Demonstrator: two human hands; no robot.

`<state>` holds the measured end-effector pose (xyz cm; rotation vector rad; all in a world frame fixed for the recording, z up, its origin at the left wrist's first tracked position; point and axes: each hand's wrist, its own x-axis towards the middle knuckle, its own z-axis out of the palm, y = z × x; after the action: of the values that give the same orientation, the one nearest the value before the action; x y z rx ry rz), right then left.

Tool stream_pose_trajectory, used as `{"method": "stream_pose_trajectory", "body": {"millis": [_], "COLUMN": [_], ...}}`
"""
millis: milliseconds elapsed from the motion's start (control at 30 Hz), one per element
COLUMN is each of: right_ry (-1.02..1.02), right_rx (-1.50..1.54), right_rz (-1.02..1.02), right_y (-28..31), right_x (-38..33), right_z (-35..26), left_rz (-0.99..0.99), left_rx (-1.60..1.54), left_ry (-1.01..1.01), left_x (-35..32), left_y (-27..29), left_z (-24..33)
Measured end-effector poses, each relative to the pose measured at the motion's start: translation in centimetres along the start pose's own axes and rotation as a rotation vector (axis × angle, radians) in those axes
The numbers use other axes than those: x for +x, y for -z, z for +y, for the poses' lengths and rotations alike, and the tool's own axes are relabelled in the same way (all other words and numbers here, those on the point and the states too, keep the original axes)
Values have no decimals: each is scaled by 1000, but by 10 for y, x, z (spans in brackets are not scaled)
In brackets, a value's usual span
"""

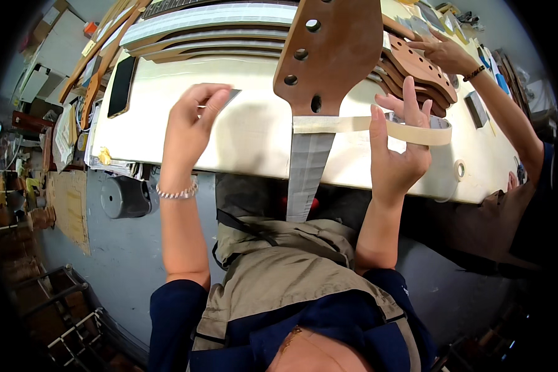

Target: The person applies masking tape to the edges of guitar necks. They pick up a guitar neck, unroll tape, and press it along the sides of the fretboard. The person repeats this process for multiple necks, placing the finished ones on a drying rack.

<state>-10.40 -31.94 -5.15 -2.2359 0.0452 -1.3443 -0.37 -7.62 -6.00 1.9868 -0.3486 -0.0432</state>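
A brown guitar neck [332, 62] with a row of round holes in its headstock stands in front of me, its fingerboard covered in overlapping grey strips [307, 167]. Across the base of the headstock lies a strip of cream masking tape [316, 124], which stretches rightward to a roll of masking tape [437, 134]. My right hand [403, 152] has the roll looped about its raised fingers, the thumb against the tape. Left of the neck, my left hand [195, 121] pinches a thin grey blade [232, 96], apart from the neck.
Several necks lie stacked along the table's back [211, 37], their headstocks [421, 71] on the right. A black phone [122, 87] rests at left, a small tape roll [459, 169] near the right edge. A co-worker's hand [449, 54] touches the stack. A grey stool [125, 197] stands below.
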Motion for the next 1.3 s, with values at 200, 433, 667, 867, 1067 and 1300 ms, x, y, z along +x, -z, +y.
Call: {"method": "stream_pose_trajectory", "body": {"millis": [200, 433, 667, 867, 1067, 1300], "right_ry": [12, 28, 12, 23, 23, 15], "right_rx": [27, 50, 87, 95, 101, 160], "right_rz": [13, 25, 41, 43, 50, 91], "right_y": [-2, 0, -4, -2, -3, 2], "right_x": [-3, -4, -6, -7, -7, -5], "right_z": [0, 5, 6, 7, 7, 4], "left_rz": [13, 169, -77, -98, -108, -92], "left_rx": [664, -236, -519, -365, -375, -393], "left_ry": [-79, 1, -27, -13, 2, 28], "left_x": [26, -19, -65, -54, -55, -54], "left_y": [1, 3, -42, -63, -63, -65], "left_z": [-49, 17, 86, 93, 95, 100]}}
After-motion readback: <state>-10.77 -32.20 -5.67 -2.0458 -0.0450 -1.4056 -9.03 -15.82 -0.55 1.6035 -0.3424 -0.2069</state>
